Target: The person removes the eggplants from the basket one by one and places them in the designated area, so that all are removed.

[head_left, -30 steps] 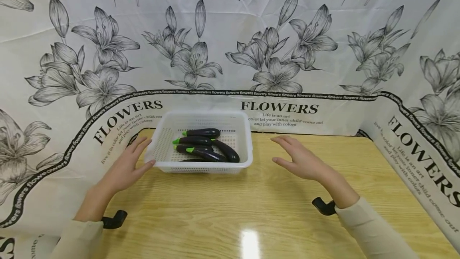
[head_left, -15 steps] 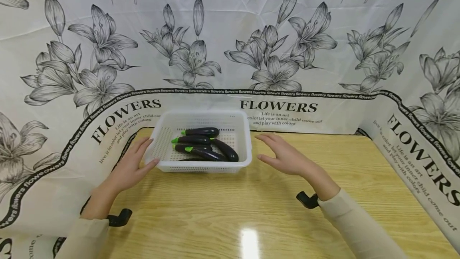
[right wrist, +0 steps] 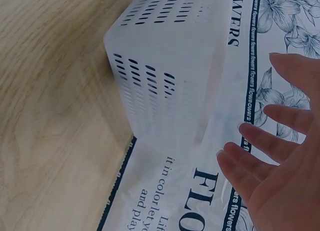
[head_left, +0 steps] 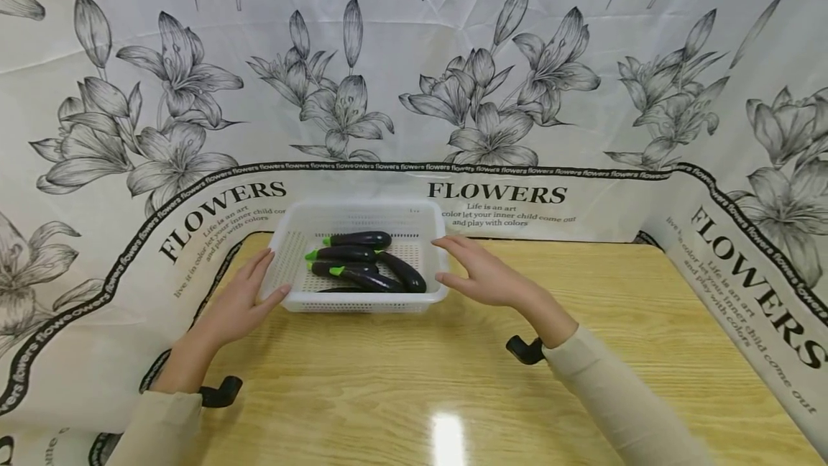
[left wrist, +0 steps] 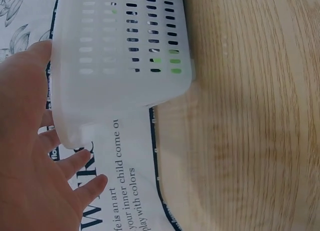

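Observation:
A white perforated plastic basket (head_left: 365, 298) stands on the table against the back cloth. Several dark purple eggplants (head_left: 406, 273) with green stem ends lie inside it; one is partly hidden behind the front wall. My left hand (head_left: 236, 305) is at the basket's left end, thumb near the front corner of the rim. In the left wrist view, the fingers of that hand (left wrist: 30, 156) are spread beside the basket's rim (left wrist: 62, 91). At the right end, my right hand (head_left: 488, 277) has its fingers extended; in the right wrist view a gap separates this hand (right wrist: 280, 161) from the basket (right wrist: 155, 43).
The wood-grain table (head_left: 388, 372) extends in front of the basket and to its right. White cloth (head_left: 504, 211) printed with flowers and lettering rises behind and on both sides. Each wrist carries a black mount (head_left: 525, 349).
My right hand has moved left, from well away to the basket's right rim. The left hand has shifted slightly right along the left end. Basket and eggplants stay put.

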A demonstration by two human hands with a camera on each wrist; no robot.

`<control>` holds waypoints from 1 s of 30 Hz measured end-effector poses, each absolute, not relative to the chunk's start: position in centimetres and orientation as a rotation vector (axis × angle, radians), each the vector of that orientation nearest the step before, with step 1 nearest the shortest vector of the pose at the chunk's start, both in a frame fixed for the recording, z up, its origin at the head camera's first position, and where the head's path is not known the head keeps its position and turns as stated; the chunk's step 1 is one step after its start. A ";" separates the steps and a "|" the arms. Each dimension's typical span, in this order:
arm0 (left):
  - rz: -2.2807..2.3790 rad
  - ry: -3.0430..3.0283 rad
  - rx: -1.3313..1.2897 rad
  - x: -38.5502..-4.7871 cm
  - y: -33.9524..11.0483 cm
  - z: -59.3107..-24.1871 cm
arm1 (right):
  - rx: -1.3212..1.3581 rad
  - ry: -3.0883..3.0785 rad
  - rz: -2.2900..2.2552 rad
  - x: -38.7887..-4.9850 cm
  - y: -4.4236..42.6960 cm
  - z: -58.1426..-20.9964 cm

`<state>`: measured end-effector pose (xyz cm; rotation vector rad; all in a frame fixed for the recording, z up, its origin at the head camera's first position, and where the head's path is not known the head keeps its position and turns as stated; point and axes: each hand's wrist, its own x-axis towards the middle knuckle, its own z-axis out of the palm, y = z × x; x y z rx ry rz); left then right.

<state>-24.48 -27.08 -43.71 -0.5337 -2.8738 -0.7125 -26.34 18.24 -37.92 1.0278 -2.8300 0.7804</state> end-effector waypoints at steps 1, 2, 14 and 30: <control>-0.713 -2.877 -0.530 -24.5 -27.1 -43.8 | 1.036 -2.833 0.787 -26.5 18.0 -38.0; -0.719 -2.881 -0.526 -24.5 -27.1 -43.8 | 1.044 -2.835 0.787 -26.6 17.7 -38.1; -0.669 -2.939 -0.470 -24.9 -26.7 -44.5 | 1.097 -2.867 0.839 -28.4 15.0 -39.1; -0.573 -3.014 -0.392 -25.6 -26.2 -44.2 | 1.198 -2.928 0.828 -30.6 10.6 -39.9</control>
